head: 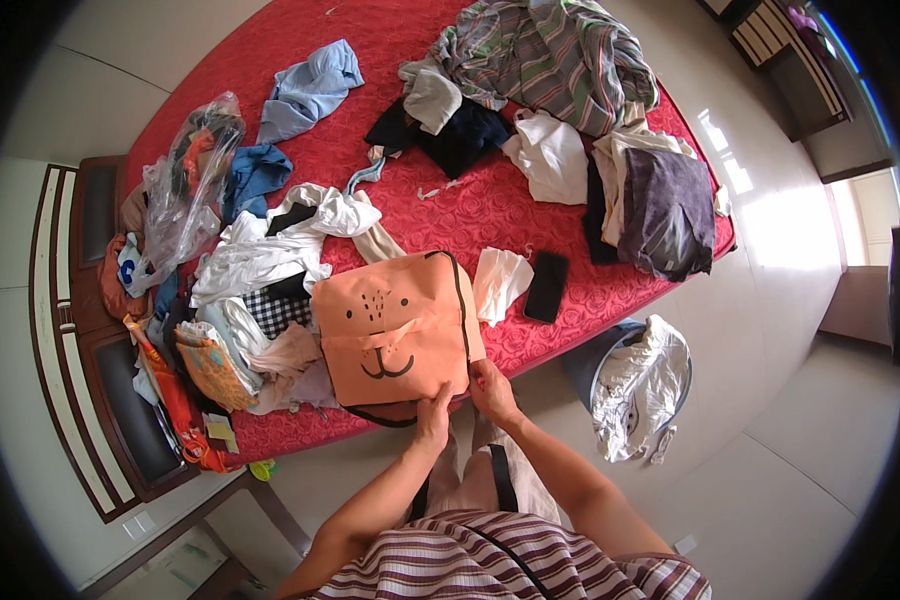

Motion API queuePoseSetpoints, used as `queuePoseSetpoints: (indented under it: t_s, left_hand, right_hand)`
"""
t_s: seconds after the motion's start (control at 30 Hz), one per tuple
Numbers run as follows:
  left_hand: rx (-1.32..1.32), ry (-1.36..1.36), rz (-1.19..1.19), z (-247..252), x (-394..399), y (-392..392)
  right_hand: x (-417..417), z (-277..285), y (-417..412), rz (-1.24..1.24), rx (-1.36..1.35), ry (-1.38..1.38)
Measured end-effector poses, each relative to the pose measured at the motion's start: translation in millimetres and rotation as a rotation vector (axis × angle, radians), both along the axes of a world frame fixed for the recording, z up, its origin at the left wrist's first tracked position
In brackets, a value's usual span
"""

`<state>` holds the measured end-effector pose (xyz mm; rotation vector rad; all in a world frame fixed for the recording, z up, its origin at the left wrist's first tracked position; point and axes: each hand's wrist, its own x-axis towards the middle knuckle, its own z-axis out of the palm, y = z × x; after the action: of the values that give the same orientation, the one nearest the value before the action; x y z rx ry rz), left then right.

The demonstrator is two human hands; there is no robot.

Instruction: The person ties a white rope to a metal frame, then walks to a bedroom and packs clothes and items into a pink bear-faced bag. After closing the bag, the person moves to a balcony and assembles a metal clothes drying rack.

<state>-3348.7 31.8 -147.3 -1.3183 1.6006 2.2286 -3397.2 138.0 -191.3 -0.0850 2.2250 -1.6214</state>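
Observation:
An orange fabric storage bag [390, 367] with a printed animal face and a black zipper along its edges lies on the front edge of the bed. My left hand [434, 417] grips its near edge, thumb on top and fingers hidden below. At the near right corner, my right hand [493, 391] pinches the edge beside the zipper; the fingertips are partly hidden. Just right of the bag are a pale pleated cloth [501, 283] and a black smartphone [546, 286]. White garments [262, 255] and a black-and-white checked cloth [276, 312] are heaped to its left.
The red rose-patterned bed [420, 225] also bears a striped cloth [547, 60], folded dark purple fabric [664, 210], a light blue garment [307, 90] and a clear plastic bag [195, 195]. A blue bucket [581, 367] holding white cloth stands on the floor, right of my legs.

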Motion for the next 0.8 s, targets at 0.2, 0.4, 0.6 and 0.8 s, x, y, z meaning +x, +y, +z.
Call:
queuePoseSetpoints:
  t_s: [0.2,0.4,0.6,0.8]
  left_hand:
    - [-0.012,-0.016,-0.006,5,1,0]
    - [-0.122,-0.004,-0.094,3,4,-3]
    - [-0.170,-0.018,-0.103,-6,8,-2]
    - [0.021,0.060,-0.092,-6,11,-8]
  right_hand:
    - [4,-13,-3,-0.079,-0.480,-0.351]
    - [4,-16,1,0.040,-0.368,-0.363]
    - [5,-14,-1,-0.069,-0.499,-0.420]
    - [-9,10,8,0.023,-0.280,-0.181]
